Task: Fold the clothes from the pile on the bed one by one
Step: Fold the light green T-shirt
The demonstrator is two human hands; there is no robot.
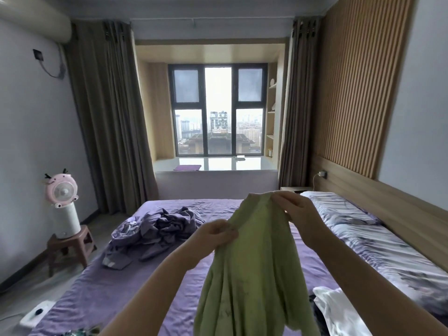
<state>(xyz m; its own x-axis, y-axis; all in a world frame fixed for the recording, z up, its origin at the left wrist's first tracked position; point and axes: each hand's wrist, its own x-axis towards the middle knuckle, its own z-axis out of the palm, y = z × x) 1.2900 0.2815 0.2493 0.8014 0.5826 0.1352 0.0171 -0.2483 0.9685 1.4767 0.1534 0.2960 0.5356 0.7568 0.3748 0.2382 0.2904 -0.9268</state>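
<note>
A light green garment (249,270) hangs in the air over the purple bed (116,292), held up by both hands. My left hand (215,235) grips its left upper edge, fingers curled round the cloth. My right hand (297,214) pinches the top edge higher up and farther right. The green cloth drapes down past the bottom of the view. A crumpled purple pile of clothes (155,232) lies on the bed to the left. A white garment (337,309) over something dark lies at the lower right of the bed.
Patterned pillows (368,236) line the wooden headboard (388,202) on the right. Left of the bed, a pink fan (62,190) stands on a small stool (70,246). A white box (36,314) lies on the floor. A window bay with curtains is ahead.
</note>
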